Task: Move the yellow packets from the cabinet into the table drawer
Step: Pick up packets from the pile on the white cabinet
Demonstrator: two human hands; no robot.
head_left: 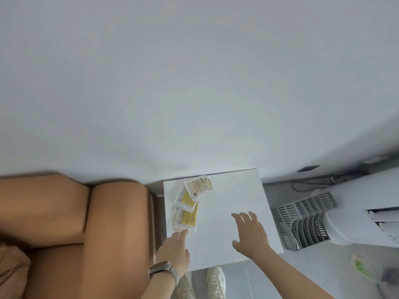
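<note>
Several yellow packets [188, 210] in clear wrappers lie in a loose overlapping row on the left part of a white cabinet top [233, 197]. The farthest packet [199, 186] shows a beige printed side. My left hand [175, 250], with a watch on its wrist, reaches to the nearest packet [180, 228], and its fingertips touch that packet's near edge. My right hand [251, 233] hovers over the bare right half of the top with its fingers spread and holds nothing. No drawer is in view.
A brown leather sofa [75, 223] stands close on the left of the cabinet. On the right are a grey slatted rack [302, 219] and a white appliance [367, 216], with cables along the wall. My shoes [213, 281] stand on the grey floor below.
</note>
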